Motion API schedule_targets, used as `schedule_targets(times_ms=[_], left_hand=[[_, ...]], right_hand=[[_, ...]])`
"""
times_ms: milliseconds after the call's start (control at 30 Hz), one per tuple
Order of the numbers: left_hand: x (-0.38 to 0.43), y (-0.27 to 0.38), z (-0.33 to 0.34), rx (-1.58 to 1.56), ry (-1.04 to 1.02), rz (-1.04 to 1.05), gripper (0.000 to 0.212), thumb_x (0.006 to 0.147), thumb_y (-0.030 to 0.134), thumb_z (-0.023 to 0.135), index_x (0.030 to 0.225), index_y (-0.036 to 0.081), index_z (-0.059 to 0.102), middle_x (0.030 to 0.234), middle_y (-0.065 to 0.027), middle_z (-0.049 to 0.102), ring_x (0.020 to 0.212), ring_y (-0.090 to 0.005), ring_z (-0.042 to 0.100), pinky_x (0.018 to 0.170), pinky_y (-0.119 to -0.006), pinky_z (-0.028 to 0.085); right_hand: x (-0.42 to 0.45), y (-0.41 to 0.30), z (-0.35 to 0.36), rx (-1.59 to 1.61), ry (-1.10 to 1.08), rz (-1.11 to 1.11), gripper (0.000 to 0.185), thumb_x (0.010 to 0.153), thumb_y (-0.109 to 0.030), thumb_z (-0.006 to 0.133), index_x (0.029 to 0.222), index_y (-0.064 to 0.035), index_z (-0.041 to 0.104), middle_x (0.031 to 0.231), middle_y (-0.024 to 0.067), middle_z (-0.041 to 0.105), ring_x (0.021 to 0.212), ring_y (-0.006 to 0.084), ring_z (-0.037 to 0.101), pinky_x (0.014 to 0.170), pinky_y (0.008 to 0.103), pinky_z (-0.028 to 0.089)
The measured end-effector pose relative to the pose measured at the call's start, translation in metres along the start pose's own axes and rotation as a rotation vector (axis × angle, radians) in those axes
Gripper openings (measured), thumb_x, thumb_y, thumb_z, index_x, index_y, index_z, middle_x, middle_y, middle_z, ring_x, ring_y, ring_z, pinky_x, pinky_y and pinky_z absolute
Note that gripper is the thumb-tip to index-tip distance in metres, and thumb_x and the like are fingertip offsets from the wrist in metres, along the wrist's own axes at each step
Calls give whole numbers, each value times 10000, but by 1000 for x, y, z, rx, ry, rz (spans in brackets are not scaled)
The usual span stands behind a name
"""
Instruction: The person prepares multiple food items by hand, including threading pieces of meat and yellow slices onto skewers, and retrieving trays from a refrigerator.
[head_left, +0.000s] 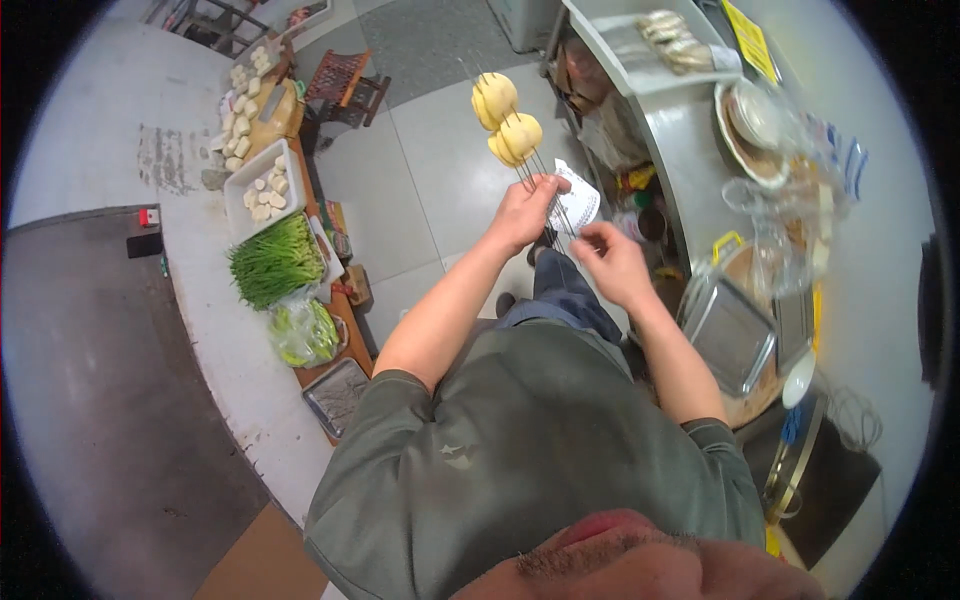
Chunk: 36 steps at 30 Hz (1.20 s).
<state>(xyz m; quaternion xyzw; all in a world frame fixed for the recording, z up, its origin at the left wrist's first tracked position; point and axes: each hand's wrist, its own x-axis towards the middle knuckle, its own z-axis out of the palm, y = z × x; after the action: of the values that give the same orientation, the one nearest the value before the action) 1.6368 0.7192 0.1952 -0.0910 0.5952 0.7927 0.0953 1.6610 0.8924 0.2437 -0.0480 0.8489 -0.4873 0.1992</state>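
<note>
My left hand (523, 213) is closed around a bundle of thin metal skewers (537, 169). Threaded on their far part are two clusters of pale yellow slices, possibly potato: a far cluster (495, 97) and a near cluster (517, 137). Below my hand the bare skewer ends run towards my right hand (616, 264). Its thumb and fingers are curled close by these ends, slightly blurred, and whether they pinch one is unclear. A white paper slip (576, 196) with printed writing shows just beyond the skewers, beside my left hand.
At left, a wooden bench holds a white tub (291, 174) of pale cut pieces, green chives (279, 259), a bagged green vegetable (306, 330) and a knife (272, 103). A folding stool (341, 82) stands beyond. Right, a metal counter (671, 142) carries trays, bowls and a glass-lidded container (729, 330).
</note>
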Motion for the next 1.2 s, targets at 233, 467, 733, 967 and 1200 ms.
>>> schedule_targets(times_ms=[233,467,733,967,1200], left_hand=[[151,74,-51,162,349,72,310,938,252,420,927,6,610,873,-32,599,793,-104,522,731,-261,423],[275,144,-133,120,664,253,305,936,234,411,903,2,607,845,-43,591,777,-104,525,704,-258,427],[423,172,-272,-174,780,362,283,941,232,423,884,11,591,825,-33,574,742,-89,516,677,-238,433],[559,270,-362,-106,703,305,267,927,212,437,913,-1,597,809,-31,576,741,-86,506,670,-235,424],[695,357,-454,-71,629,163,248,903,193,455,923,0,610,827,-26,589,734,-94,526,652,-237,423]], right_hand=[[188,-44,20,-69,-257,-11,515,736,-315,669,1110,-9,492,926,142,611,865,272,596,772,363,454],[363,-127,37,-43,-390,-178,351,819,-212,560,1077,14,489,907,145,619,831,243,604,751,334,454],[559,-222,94,-65,-609,-263,275,860,-189,520,1009,40,491,875,101,614,839,159,587,738,288,451],[737,-267,122,-2,-588,-113,269,897,-260,473,925,4,515,673,59,538,621,146,504,588,303,401],[888,-355,138,56,-437,-179,261,904,-275,450,895,-31,542,652,79,535,621,164,514,593,319,407]])
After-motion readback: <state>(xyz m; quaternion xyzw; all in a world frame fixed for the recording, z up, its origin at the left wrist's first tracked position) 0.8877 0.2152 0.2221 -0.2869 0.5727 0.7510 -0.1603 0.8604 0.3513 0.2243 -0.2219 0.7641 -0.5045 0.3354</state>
